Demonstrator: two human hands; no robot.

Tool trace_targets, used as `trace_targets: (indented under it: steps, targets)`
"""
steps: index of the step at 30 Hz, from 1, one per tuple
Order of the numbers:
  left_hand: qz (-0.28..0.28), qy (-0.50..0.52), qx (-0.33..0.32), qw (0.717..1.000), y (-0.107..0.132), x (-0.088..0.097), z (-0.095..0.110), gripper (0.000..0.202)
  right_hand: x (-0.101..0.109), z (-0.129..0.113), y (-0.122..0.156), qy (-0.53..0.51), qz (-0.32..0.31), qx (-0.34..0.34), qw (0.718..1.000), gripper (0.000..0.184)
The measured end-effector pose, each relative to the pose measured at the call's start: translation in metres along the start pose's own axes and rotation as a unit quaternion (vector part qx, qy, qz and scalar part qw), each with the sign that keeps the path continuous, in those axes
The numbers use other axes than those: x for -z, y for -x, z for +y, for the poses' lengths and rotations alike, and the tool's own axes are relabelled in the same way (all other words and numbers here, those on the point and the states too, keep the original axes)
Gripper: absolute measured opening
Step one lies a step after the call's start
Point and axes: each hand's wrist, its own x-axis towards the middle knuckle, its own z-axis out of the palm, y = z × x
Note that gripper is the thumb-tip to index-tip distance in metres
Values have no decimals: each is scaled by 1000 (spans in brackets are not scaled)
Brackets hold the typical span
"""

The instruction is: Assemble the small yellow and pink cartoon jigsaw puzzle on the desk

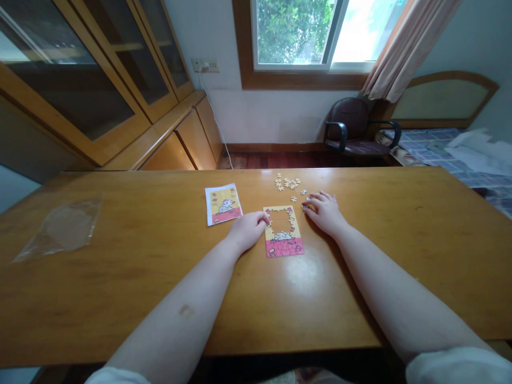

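A partly assembled jigsaw puzzle (285, 248) lies on the table, yellow above and pink below, with a white cartoon animal and a rectangular gap in its upper middle. My left hand (247, 231) is closed at its left edge, thumb and forefinger holding the border. Just right of the puzzle, my right hand (326, 214) rests with fingers apart over a few loose pieces, partly hiding them. One puzzle piece (294, 199) sits face up between that hand and the puzzle. Farther back is a pile of pale puzzle pieces (287, 183).
A printed picture card (223, 205) of the same design lies left of the puzzle. A clear plastic bag (66, 226) is at the wooden table's (152, 229) far left. Beyond the table stand a cabinet (160, 138), an office chair (352, 125) and a bed (436, 149).
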Motion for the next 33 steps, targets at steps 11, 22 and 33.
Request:
trace_targets:
  steps: [11,22,33]
  targets:
    - [-4,-2,5,1000,1,2,3,27,34,9,4,44,11,14,999,28]
    - [-9,-4,14,1000,1,3,4,29,9,6,-1,56,-71,21,996,47]
    - [-9,-4,10,1000,1,2,2,27,41,-10,8,84,-65,5,994,31]
